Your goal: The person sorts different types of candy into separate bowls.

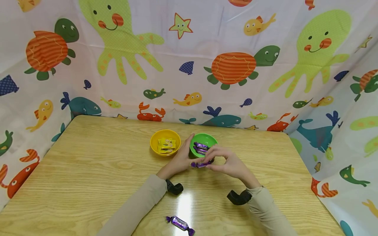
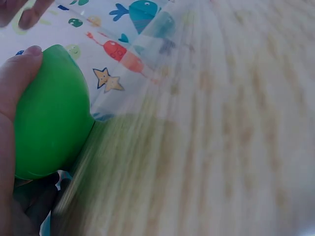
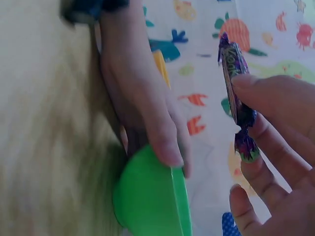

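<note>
My left hand (image 1: 179, 159) grips the green bowl (image 1: 210, 137), its thumb lying on the rim in the left and right wrist views. Several purple-wrapped candies (image 1: 201, 148) lie in that bowl. Just in front of it, my right hand (image 1: 226, 161) pinches another purple twist-wrapped candy (image 3: 232, 83) between thumb and fingers. From the right wrist, this candy shows raised beside the rim of the green bowl (image 3: 147, 196). In the left wrist view, the side of the green bowl (image 2: 54, 118) faces the camera.
A yellow bowl (image 1: 152, 140) holding yellow-wrapped candies (image 1: 166, 145) stands left of the green one. One more purple candy (image 1: 180, 223) lies near the front of the wooden table (image 1: 103, 173). A patterned curtain (image 1: 165, 49) hangs behind the table and along its sides.
</note>
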### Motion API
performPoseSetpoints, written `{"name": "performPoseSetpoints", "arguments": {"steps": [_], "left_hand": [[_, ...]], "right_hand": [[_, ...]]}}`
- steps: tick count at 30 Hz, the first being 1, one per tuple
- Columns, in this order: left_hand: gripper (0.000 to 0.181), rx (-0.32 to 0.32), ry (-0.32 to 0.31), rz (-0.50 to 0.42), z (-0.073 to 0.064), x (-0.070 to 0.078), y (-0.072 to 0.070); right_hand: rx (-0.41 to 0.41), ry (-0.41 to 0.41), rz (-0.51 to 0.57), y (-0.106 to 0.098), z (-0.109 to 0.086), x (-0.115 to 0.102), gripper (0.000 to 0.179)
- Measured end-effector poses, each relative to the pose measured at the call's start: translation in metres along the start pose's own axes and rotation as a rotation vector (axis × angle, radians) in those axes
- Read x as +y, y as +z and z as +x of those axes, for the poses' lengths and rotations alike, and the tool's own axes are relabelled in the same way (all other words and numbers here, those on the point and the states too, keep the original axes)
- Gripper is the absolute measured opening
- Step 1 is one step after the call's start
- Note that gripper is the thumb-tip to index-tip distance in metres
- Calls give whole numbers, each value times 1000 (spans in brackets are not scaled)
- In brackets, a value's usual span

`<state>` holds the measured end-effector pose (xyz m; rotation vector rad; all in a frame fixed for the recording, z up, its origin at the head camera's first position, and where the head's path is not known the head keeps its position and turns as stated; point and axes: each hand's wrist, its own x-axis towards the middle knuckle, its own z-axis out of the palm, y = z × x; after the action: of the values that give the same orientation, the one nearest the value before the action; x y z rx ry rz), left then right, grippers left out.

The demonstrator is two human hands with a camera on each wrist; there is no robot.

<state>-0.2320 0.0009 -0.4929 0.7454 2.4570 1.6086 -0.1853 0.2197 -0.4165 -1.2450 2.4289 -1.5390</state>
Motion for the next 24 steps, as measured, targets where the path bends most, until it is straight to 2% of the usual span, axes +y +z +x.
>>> {"name": "performPoseSetpoints", "arguments": {"steps": [7, 10, 13, 17, 21, 24], "left_hand": [[109, 9, -20, -14, -2, 0, 0], [109, 11, -25, -6, -1, 1, 0], [109, 8, -27, 4, -1, 1, 0], [109, 10, -29, 6, 0, 2, 0], [108, 16, -23, -1, 1, 2, 0], [108, 16, -23, -2, 1, 3, 0]], "right_hand": [[129, 148, -95, -10, 22, 20, 14], [155, 178, -220, -10, 30, 30, 12], [137, 197, -369, -8, 35, 39, 12], [62, 246, -556, -5, 41, 44, 12], [0, 305, -655, -2, 44, 42, 11], [-22, 334, -677, 0, 46, 38, 10]]}}
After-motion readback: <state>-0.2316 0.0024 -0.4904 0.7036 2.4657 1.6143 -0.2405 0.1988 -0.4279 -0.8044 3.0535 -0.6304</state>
